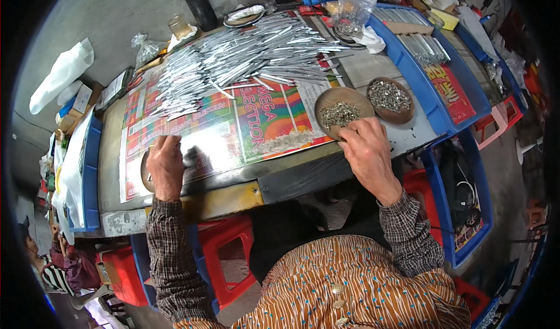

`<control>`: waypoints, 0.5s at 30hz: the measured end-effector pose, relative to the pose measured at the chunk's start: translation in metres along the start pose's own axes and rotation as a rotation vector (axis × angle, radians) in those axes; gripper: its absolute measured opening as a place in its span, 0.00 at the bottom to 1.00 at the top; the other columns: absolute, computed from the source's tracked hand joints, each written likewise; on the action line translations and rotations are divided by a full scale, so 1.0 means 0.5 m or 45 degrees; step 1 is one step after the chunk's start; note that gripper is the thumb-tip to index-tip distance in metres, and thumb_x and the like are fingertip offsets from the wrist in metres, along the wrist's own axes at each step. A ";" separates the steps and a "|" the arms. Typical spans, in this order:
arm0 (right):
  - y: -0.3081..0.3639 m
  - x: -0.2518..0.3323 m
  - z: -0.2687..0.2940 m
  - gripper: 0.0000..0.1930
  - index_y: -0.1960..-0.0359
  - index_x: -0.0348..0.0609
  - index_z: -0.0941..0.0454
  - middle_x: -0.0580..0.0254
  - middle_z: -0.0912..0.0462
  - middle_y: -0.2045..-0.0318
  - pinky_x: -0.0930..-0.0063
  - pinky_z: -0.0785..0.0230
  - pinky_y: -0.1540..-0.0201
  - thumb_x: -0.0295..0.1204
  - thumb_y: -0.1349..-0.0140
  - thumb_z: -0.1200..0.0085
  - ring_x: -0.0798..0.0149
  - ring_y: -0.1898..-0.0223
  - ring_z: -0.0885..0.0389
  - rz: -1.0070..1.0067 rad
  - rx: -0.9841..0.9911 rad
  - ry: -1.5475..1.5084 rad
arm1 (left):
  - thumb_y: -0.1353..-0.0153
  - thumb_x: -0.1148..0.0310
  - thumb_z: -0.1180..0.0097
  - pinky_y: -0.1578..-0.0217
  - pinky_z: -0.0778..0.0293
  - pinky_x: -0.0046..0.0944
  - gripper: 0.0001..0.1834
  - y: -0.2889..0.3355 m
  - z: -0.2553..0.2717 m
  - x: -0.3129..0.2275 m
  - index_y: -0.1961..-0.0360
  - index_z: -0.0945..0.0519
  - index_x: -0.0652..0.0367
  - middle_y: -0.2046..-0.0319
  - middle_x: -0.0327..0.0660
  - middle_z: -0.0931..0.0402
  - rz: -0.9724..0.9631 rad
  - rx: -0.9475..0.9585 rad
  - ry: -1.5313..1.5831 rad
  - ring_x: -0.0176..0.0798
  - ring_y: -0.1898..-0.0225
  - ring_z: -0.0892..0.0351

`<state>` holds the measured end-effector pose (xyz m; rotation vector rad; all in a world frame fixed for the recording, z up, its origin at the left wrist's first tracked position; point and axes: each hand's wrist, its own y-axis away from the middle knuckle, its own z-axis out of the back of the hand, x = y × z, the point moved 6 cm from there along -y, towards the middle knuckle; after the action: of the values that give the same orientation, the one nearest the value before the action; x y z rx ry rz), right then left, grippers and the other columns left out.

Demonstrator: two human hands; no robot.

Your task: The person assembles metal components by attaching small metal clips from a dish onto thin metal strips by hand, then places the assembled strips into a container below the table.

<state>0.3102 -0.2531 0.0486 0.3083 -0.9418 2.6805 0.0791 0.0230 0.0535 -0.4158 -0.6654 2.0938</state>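
Note:
My left hand [165, 166] is closed above a round dish [144, 168] near the table's front left; whatever its curled fingers hold is hidden. At the rim of a shallow round dish [324, 98], my right hand [370, 158] has its fingers pressed together, and I cannot make out what is in them. Small brass-coloured metal pieces [339, 113] lie in this dish. Just right of it sits a second round dish [401, 117] filled with small silvery metal parts [388, 95]. Beyond my hands, a wide heap of thin silvery metal strips [233, 57] spreads over colourful printed sheets [219, 133].
Blue trays [434, 104] run along the right side, one holding rows of shiny rods [423, 47]. A black cylinder [197, 5] leans at the back wall. Another blue bin [91, 171] stands left. Red stools [224, 259] are below the table. A person [64, 265] sits far left.

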 end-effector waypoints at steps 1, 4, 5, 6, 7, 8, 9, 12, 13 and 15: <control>0.000 -0.001 0.000 0.13 0.61 0.40 0.22 0.61 0.26 0.66 0.61 0.38 0.55 0.22 0.51 0.42 0.56 0.58 0.29 -0.009 -0.010 -0.036 | 0.48 0.78 0.45 0.68 0.27 0.44 0.06 -0.007 -0.005 -0.008 0.69 0.21 0.57 0.70 0.44 0.24 -0.006 0.011 0.062 0.50 0.68 0.23; 0.005 -0.012 -0.001 0.11 0.64 0.39 0.23 0.60 0.25 0.67 0.61 0.37 0.56 0.21 0.52 0.42 0.55 0.59 0.29 -0.021 -0.049 -0.090 | 0.47 0.78 0.45 0.67 0.28 0.44 0.04 -0.042 -0.036 -0.038 0.70 0.22 0.58 0.71 0.45 0.24 -0.088 0.037 0.136 0.50 0.67 0.23; 0.004 -0.009 -0.003 0.11 0.64 0.39 0.23 0.60 0.25 0.67 0.61 0.37 0.56 0.21 0.52 0.42 0.55 0.59 0.29 -0.015 -0.050 -0.101 | 0.47 0.78 0.45 0.67 0.28 0.44 0.04 -0.052 -0.040 -0.046 0.70 0.22 0.58 0.71 0.44 0.24 -0.135 0.011 0.154 0.50 0.67 0.23; 0.003 -0.009 -0.004 0.10 0.66 0.38 0.24 0.59 0.25 0.67 0.60 0.37 0.56 0.20 0.52 0.43 0.55 0.60 0.29 -0.030 -0.056 -0.135 | 0.47 0.77 0.45 0.67 0.29 0.45 0.04 -0.065 -0.048 -0.053 0.70 0.22 0.58 0.72 0.44 0.25 -0.135 0.058 0.118 0.50 0.66 0.24; 0.003 -0.010 -0.003 0.09 0.67 0.38 0.24 0.59 0.25 0.67 0.60 0.37 0.56 0.20 0.52 0.43 0.54 0.60 0.29 -0.048 -0.063 -0.164 | 0.46 0.76 0.46 0.67 0.29 0.46 0.03 -0.079 -0.053 -0.063 0.70 0.22 0.58 0.72 0.44 0.26 -0.191 0.044 0.125 0.50 0.67 0.25; 0.003 -0.010 -0.004 0.09 0.67 0.38 0.24 0.59 0.25 0.67 0.60 0.37 0.56 0.20 0.52 0.43 0.54 0.60 0.29 -0.044 -0.067 -0.168 | 0.46 0.76 0.46 0.67 0.29 0.46 0.03 -0.091 -0.065 -0.066 0.69 0.22 0.58 0.72 0.44 0.26 -0.192 0.065 0.146 0.50 0.66 0.25; 0.003 -0.011 -0.004 0.08 0.68 0.38 0.25 0.59 0.25 0.68 0.61 0.37 0.57 0.20 0.52 0.42 0.54 0.61 0.29 -0.042 -0.090 -0.179 | 0.46 0.75 0.46 0.67 0.29 0.47 0.04 -0.102 -0.076 -0.071 0.69 0.22 0.57 0.72 0.44 0.26 -0.194 0.086 0.167 0.50 0.66 0.25; 0.005 -0.012 0.000 0.08 0.69 0.38 0.25 0.58 0.25 0.69 0.61 0.35 0.59 0.19 0.53 0.42 0.53 0.63 0.28 -0.050 -0.136 -0.189 | 0.46 0.75 0.47 0.67 0.28 0.47 0.07 -0.136 -0.110 -0.098 0.66 0.20 0.55 0.72 0.44 0.27 -0.248 0.119 0.154 0.51 0.65 0.25; 0.005 -0.012 0.002 0.08 0.69 0.38 0.25 0.58 0.25 0.69 0.61 0.35 0.60 0.19 0.53 0.42 0.53 0.64 0.28 -0.053 -0.155 -0.194 | 0.46 0.75 0.48 0.67 0.28 0.47 0.08 -0.142 -0.123 -0.101 0.65 0.20 0.55 0.72 0.45 0.27 -0.259 0.143 0.127 0.51 0.65 0.25; 0.008 -0.014 0.003 0.09 0.69 0.38 0.25 0.58 0.25 0.70 0.62 0.34 0.61 0.19 0.53 0.42 0.53 0.64 0.28 -0.045 -0.176 -0.205 | 0.46 0.74 0.48 0.66 0.28 0.47 0.08 -0.154 -0.137 -0.109 0.65 0.20 0.55 0.72 0.45 0.27 -0.283 0.166 0.122 0.51 0.64 0.25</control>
<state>0.3156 -0.2582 0.0454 0.5109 -1.1507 2.5725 0.1945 0.0353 0.0472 -0.3493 -0.4921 1.8817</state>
